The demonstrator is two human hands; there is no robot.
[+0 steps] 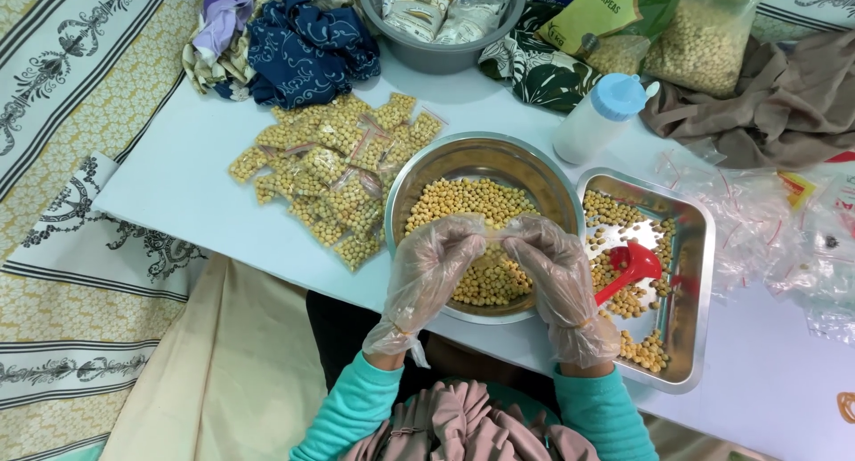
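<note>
Both my hands wear clear plastic gloves and meet over a round steel bowl (pixel 419 171) of yellow chickpeas. My left hand (pixel 435 269) and my right hand (pixel 554 274) pinch a small clear zip bag (pixel 495 236) between their fingertips, holding it by its top edge above the chickpeas. The bag's contents are hard to make out. Left of the bowl lies a pile of several filled small chickpea bags (pixel 334 171).
A square steel tray (pixel 699 274) with loose chickpeas and a red scoop (pixel 631 267) sits right of the bowl. Empty zip bags (pixel 766 225) lie further right. Behind stand a white bottle with blue cap (pixel 601 115), a grey bowl (pixel 436 51), large chickpea sacks (pixel 695 42) and cloths.
</note>
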